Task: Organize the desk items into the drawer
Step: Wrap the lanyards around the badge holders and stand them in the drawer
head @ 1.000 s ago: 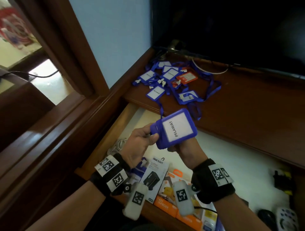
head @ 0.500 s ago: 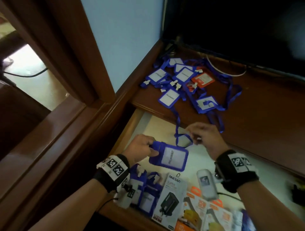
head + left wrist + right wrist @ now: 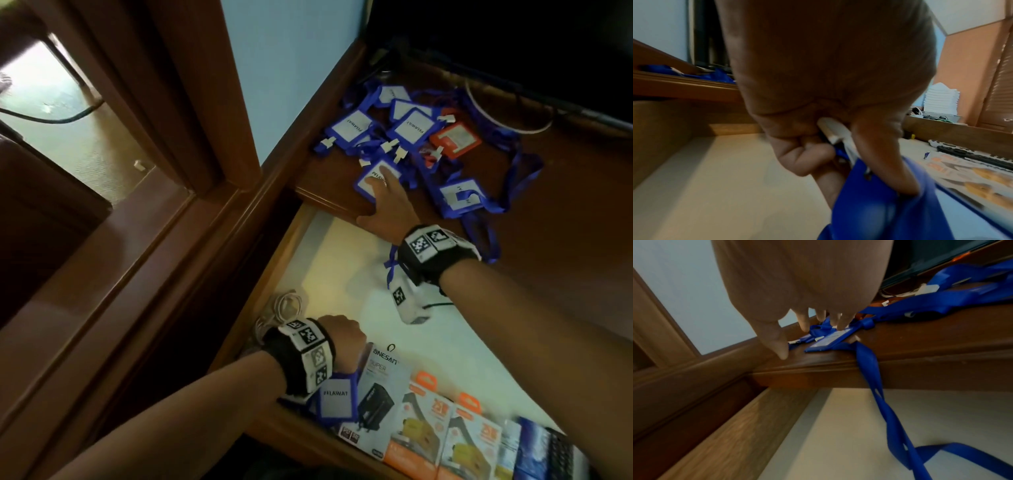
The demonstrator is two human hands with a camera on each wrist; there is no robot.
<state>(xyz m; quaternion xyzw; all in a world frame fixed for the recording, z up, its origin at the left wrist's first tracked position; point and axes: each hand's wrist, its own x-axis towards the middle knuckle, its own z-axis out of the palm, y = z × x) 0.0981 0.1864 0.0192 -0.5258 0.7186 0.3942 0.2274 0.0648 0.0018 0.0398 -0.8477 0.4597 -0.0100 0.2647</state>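
Observation:
The drawer (image 3: 342,260) is pulled out below the wooden desk top (image 3: 565,212). My left hand (image 3: 342,337) is low in the drawer's front left corner, fingers curled round a blue badge holder (image 3: 337,399) marked PELAWAT. In the left wrist view the left hand (image 3: 813,155) grips the blue holder (image 3: 879,207) by its white clip end. My right hand (image 3: 385,193) reaches onto the desk, straight fingers resting on another blue badge (image 3: 368,178) at the near edge of a pile of badges and lanyards (image 3: 411,128). The right hand's fingertips (image 3: 840,326) touch that badge (image 3: 828,340). Its lanyard (image 3: 879,395) hangs into the drawer.
A charger box (image 3: 382,394) and orange boxes (image 3: 424,428) line the drawer's front, with a dark keyboard-like item (image 3: 555,452) to their right. A coiled white cable (image 3: 284,306) lies at the drawer's left wall. An orange badge (image 3: 455,137) and a dark screen (image 3: 513,41) are behind the pile.
My left hand has carried the blue badge holder down into the drawer's front left corner. My right hand has let go of its lanyard and reached up onto the desk pile.

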